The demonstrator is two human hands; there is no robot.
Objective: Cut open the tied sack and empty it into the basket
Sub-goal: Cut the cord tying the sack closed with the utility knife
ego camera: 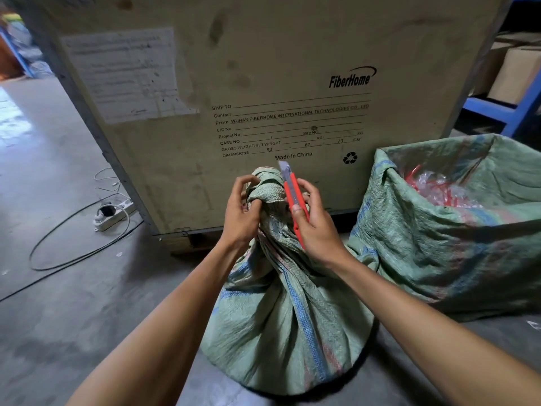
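Two sacks: both green woven plastic, standing on the concrete floor (73,288) in front of a large crate.
Tied sack (287,317): upright at centre, its neck twisted and knotted at the top, blue and red stripes running down its side.
Knot (265,194): at the very top of the neck, between the two hands.
Left hand (243,215): fingers curled around the knot's left side, pinching the fabric.
Right hand (314,221): clasped around a red utility knife (294,200), thumb pressed on the handle.
Knife blade (283,168): extended, pointing up and away, just beside the knot's right side.
Open sack (439,244): just right of the tied one, mouth wide, clear and red plastic wrappers (433,186) inside.
Crate (263,83): pale board printed "FiberHome" and "Made in China", a paper label stuck on its upper left.
Power strip (112,213): on the floor to the left, black cable looping from it.
Blue shelving (509,109): far right, holding cardboard boxes.
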